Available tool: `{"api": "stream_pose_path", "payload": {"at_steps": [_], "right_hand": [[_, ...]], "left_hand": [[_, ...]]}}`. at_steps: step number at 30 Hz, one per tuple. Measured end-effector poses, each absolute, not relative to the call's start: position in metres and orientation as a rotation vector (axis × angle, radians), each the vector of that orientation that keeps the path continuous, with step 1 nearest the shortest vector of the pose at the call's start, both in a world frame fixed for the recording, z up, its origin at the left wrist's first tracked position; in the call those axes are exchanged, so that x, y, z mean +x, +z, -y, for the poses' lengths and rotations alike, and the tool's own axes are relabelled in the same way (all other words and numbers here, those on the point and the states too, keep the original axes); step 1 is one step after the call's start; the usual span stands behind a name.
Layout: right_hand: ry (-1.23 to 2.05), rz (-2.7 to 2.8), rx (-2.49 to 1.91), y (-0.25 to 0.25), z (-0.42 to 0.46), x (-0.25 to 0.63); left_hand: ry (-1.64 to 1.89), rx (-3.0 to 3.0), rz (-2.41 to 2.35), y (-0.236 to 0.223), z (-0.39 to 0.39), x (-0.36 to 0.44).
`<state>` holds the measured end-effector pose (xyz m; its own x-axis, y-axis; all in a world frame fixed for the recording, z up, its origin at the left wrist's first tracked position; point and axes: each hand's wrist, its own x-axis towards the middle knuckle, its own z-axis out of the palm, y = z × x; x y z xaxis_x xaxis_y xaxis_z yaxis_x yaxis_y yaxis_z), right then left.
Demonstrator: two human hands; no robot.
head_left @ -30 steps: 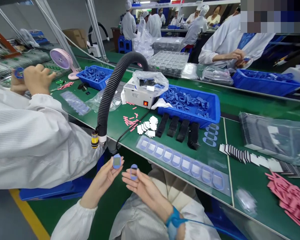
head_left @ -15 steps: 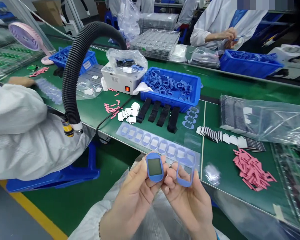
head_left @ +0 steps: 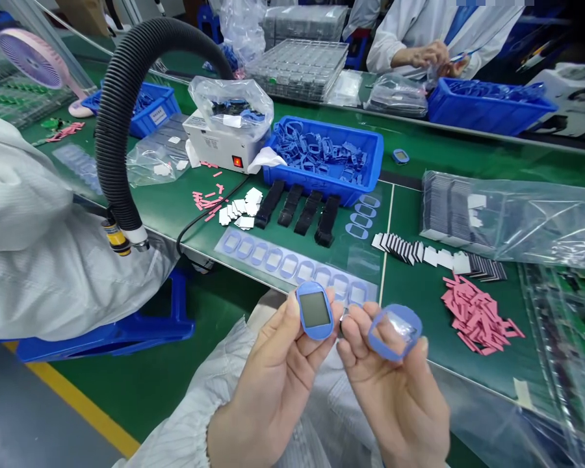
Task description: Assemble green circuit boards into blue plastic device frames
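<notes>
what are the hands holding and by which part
The left hand pinches a blue oval silicone case with a dark window by its lower rim; the right hand holds a hollow blue oval silicone frame by its lower edge.

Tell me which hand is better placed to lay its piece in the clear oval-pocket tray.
Left, probably: the left hand holds its blue-rimmed piece in front of the tray, while the right hand and its clear-windowed ring sit further right, beyond the tray's end.

Both bare hands raised close together, left hand (head_left: pixel 273 383) and right hand (head_left: pixel 394 396) each pinching between thumb and fingers (head_left: pixel 353 328), palms toward the body, left wrist in gathered white sleeve cuff (head_left: pixel 214 429).
</notes>
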<state>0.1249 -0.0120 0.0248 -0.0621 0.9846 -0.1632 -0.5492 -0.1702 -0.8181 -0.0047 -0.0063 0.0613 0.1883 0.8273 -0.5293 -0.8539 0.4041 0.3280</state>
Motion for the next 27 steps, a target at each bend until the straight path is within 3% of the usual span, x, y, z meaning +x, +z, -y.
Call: {"api": "stream_pose_path", "payload": {"at_steps": [8, 16, 27], "right_hand": [[1.119, 1.049, -1.245, 0.029, 0.024, 0.132], [0.404, 1.638, -1.334, 0.042, 0.01, 0.106], [0.428, 1.621, -1.239, 0.042, 0.007, 0.098]], "left_hand": [[1.305, 0.076, -0.77, 0.059, 0.006, -0.001], [1.37, 0.296, -1.038, 0.045, 0.005, 0.004], [1.567, 0.553, -1.098, 0.026, 0.012, 0.004]]}}
